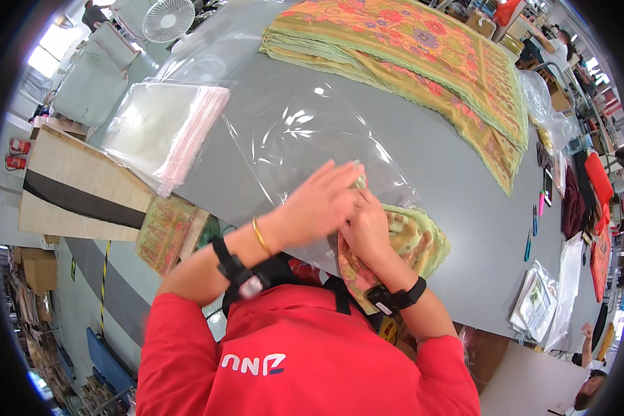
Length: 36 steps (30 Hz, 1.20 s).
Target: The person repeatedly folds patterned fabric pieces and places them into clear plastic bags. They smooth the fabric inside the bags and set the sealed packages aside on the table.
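A patterned scarf (412, 243), green-edged with orange and pink print, hangs over the table's near edge against my body. My right hand (367, 225) is closed on its bunched upper part, and a small tip of the fabric pokes up past the fingers. Across it reaches my left hand (319, 204), slightly blurred, its fingers stretched out over the right hand and near that tip; its thumb is hard to make out. Just beyond both hands a clear plastic bag (305, 142) lies flat on the grey table (464, 208).
Stacked matching scarves (409, 48) cover the far side. A pile of clear bags (159, 128) sits at the left, above a packed folded scarf (163, 236) on a wooden board (83, 187). Pens (534, 222), a phone (548, 187) and plastic packets (534, 301) lie at the right.
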Available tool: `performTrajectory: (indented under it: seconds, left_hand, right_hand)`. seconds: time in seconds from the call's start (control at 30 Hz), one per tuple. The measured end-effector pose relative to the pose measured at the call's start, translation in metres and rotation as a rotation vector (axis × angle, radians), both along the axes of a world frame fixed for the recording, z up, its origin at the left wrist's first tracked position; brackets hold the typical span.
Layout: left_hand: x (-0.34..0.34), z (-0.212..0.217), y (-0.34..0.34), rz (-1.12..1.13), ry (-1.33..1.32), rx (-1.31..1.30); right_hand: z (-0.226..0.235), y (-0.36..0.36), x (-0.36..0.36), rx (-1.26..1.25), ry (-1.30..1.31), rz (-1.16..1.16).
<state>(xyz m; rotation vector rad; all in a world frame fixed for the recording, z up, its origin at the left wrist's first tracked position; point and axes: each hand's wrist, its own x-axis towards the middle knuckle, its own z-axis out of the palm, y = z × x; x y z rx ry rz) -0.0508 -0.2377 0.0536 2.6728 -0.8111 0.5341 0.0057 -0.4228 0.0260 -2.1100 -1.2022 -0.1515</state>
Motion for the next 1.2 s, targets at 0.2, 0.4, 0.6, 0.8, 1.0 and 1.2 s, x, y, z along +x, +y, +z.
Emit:
performTrajectory:
  seconds: [0.2,0.4,0.6,0.8,1.0,1.2]
  left_hand:
    - [-0.082,-0.017,-0.036,0.064,0.094,-0.105]
    - [-0.090,-0.022,-0.023,-0.063,0.085,0.088]
    - [-0.107,-0.024,-0.019,-0.087,0.045,0.271]
    - [-0.116,-0.034,-0.047,-0.076,0.178,0.218]
    - [-0.113,-0.037,-0.045,-0.113,0.266,0.162]
    - [-0.111,-0.016,-0.039,-0.142,0.055,0.219]
  right_hand:
    - [-0.027,0.039,0.024,0.038,0.008,-0.048]
    - [-0.032,0.186,0.074,-0.058,0.047,-0.103]
    - [-0.008,0.190,0.068,-0.136,-0.201,0.050]
    - [-0.024,0.091,0.040,-0.284,-0.203,0.152]
    - [-0.031,0.154,0.049,-0.222,-0.275,0.093]
    - [-0.024,0.153,0.056,-0.380,-0.217,0.132]
